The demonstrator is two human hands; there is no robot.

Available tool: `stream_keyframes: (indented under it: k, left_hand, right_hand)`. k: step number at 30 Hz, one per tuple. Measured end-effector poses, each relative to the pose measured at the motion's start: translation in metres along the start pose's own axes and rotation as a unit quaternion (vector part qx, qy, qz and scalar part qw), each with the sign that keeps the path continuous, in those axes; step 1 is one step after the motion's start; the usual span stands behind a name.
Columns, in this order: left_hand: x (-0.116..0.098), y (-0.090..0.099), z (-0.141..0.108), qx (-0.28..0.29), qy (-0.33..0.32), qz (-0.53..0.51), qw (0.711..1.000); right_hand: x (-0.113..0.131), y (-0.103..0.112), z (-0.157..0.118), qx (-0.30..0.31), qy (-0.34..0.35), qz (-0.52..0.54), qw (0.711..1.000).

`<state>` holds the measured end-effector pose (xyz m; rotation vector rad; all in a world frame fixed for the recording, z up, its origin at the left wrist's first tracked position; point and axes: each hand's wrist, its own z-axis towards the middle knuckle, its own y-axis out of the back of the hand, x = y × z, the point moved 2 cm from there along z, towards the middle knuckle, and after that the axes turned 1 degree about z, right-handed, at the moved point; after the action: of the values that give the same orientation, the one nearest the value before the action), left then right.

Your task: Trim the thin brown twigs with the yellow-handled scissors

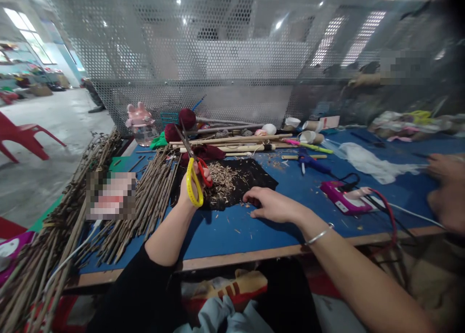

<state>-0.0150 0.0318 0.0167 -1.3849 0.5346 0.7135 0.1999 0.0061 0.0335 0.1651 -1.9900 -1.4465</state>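
Note:
My left hand [192, 185] is closed on a pair of scissors [195, 178] with one yellow and one red handle loop, its blades pointing up and away. Beneath and beside it, small wood chips [221, 180] lie heaped on a black cloth [256, 173]. At the cloth's right front edge rests my right hand [267, 203], thumb and fingers apart, with nothing visible in it and a few chips near its fingertips. A silver bangle [319, 234] circles the right wrist. Cut brown sticks [154, 197] lie in a pile left of the cloth.
Long twigs [54, 241] line the left edge. Behind the cloth are pale rods [240, 140], dark red balls [187, 118] and a blue glue gun [308, 162]. A purple power strip [341, 197] with cables sits right. Another person's hand [448, 188] is at far right.

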Motion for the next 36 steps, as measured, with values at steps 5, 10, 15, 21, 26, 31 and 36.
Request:
stream_keyframes:
  k: [5, 10, 15, 21, 26, 31, 36]
  left_hand:
    - [0.001, 0.000, 0.000, 0.002, 0.010, 0.003, 1.000]
    - [0.001, -0.001, 0.000, 0.012, -0.006, 0.012, 1.000]
    - [0.003, 0.001, 0.000, -0.024, -0.002, 0.027, 0.999]
    - [0.005, 0.002, 0.001, -0.021, 0.019, 0.009, 1.000]
    - [0.007, 0.004, 0.002, 0.004, -0.001, -0.016, 1.000]
    - [0.008, 0.003, 0.004, 0.004, 0.006, -0.031, 0.999]
    - [0.007, 0.003, 0.003, -0.010, 0.012, -0.028, 0.999]
  right_hand:
    - [0.011, -0.005, 0.010, 0.008, 0.029, 0.017, 0.999]
    - [0.016, -0.004, 0.014, 0.011, 0.053, -0.014, 0.998]
    - [0.021, -0.005, 0.014, 0.005, 0.034, -0.058, 0.998]
    - [0.026, -0.014, 0.015, -0.030, 0.002, -0.127, 0.991]
    - [0.027, 0.000, 0.020, -0.084, 0.033, -0.046, 0.995]
    - [0.024, 0.022, 0.029, -0.218, 0.027, 0.033, 0.975]
    - [0.017, 0.009, 0.021, -0.119, -0.029, -0.037, 0.992]
